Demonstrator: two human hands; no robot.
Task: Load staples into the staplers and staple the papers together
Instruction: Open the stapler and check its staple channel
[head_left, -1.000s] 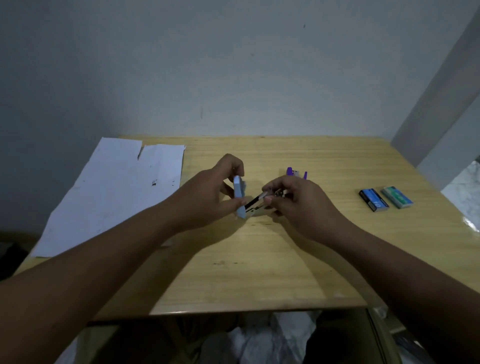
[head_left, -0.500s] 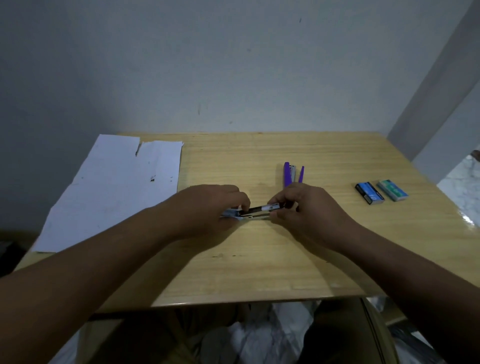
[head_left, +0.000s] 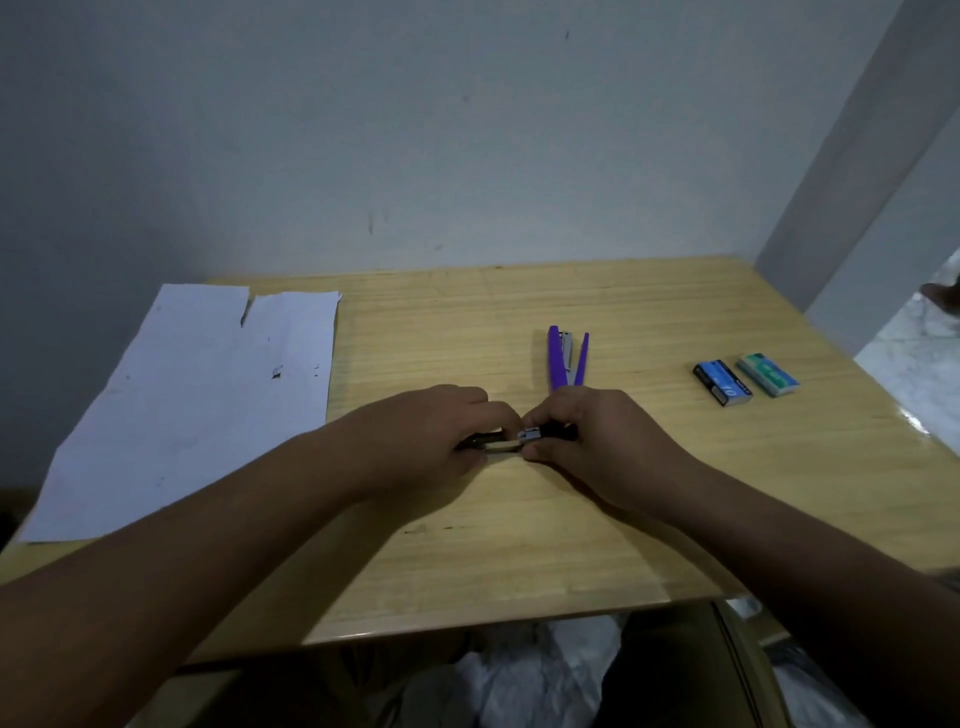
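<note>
On the wooden table (head_left: 519, 545), just nearer than the purple stapler (head_left: 563, 358), both hands are gripping one small stapler (head_left: 514, 441) lying flat. Left hand (head_left: 421, 441) is closing over its left end, fingers curled; right hand (head_left: 597, 441) is pinching its right end. Purple stapler is lying splayed open. Papers (head_left: 192, 395) are sitting well left of it; blue staple box (head_left: 722, 382) and green staple box (head_left: 769, 374) are resting to its right, side by side.
</note>
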